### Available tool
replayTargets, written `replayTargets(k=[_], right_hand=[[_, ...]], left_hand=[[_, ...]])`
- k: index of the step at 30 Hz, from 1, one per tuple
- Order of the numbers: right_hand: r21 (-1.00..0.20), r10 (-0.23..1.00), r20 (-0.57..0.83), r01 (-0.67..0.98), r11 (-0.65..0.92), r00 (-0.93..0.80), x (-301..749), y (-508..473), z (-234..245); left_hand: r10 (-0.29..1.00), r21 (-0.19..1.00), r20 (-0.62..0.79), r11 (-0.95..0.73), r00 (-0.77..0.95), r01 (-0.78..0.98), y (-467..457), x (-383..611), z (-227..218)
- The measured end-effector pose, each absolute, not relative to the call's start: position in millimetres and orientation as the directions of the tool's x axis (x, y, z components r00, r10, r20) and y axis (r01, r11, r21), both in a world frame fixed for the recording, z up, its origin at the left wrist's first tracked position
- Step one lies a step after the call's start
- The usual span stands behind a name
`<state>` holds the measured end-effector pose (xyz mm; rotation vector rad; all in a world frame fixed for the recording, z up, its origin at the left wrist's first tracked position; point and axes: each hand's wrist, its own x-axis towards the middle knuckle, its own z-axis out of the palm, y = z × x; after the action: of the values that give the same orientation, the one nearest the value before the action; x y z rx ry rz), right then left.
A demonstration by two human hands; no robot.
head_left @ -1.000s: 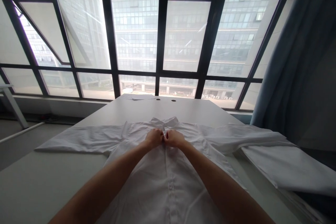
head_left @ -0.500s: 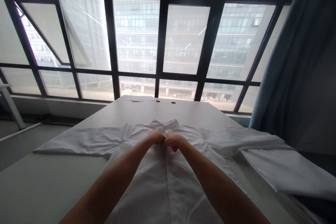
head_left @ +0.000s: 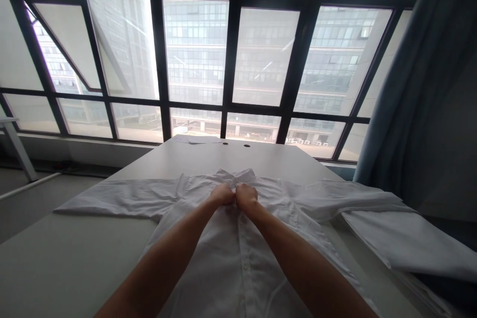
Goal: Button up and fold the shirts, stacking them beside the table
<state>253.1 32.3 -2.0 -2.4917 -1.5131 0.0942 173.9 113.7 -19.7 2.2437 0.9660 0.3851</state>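
Note:
A white button-up shirt (head_left: pixel 208 263) lies front side up on the table, collar toward the window and both sleeves spread sideways. My left hand (head_left: pixel 223 194) is closed on the front placket a little below the collar. Right beside it, my right hand (head_left: pixel 246 197) is closed on the same strip of cloth, the two hands touching or nearly so. The fingertips, and any button between them, are hidden. Lower down, the buttoned placket (head_left: pixel 245 266) runs toward me between my forearms.
The white table (head_left: pixel 268 159) reaches to the window, with papers (head_left: pixel 196 139) at its far edge. Folded white cloth (head_left: pixel 406 241) lies stacked on the right, partly under the right sleeve. A blue curtain (head_left: pixel 395 99) hangs at the right. Another table's leg (head_left: pixel 20 154) stands at the left.
My right hand has turned and moved slightly up, its fingers now tucked out of sight. The left hand stays at the placket. The view has shifted very slightly.

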Motion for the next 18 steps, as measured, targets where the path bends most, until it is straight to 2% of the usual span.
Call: replayTargets(k=[2, 5, 8, 13, 18], right_hand=[[-0.221, 0.866, 0.099, 0.859, -0.461, 0.490, 256, 29, 2], [-0.412, 0.828, 0.109, 0.783, -0.466, 0.550, 267, 27, 5], [-0.613, 0.819, 0.038, 0.660, -0.434, 0.573, 279, 25, -1], [-0.760, 0.832, -0.009, 0.537, -0.366, 0.554, 290, 17, -22], [-0.931, 0.837, -0.014, 0.299, -0.211, 0.547, 291, 12, -28]], left_hand=[[0.743, 0.659, 0.021, -0.513, 0.669, 0.550, 111, 174, -18], [0.737, 0.725, -0.057, -0.433, 0.673, 0.536, 108, 176, -17], [0.731, 0.813, -0.160, -0.284, 0.664, 0.509, 107, 176, -16], [0.705, 0.872, -0.229, -0.158, 0.671, 0.464, 106, 173, -17], [0.653, 0.907, -0.238, -0.116, 0.719, 0.405, 105, 174, -21]])
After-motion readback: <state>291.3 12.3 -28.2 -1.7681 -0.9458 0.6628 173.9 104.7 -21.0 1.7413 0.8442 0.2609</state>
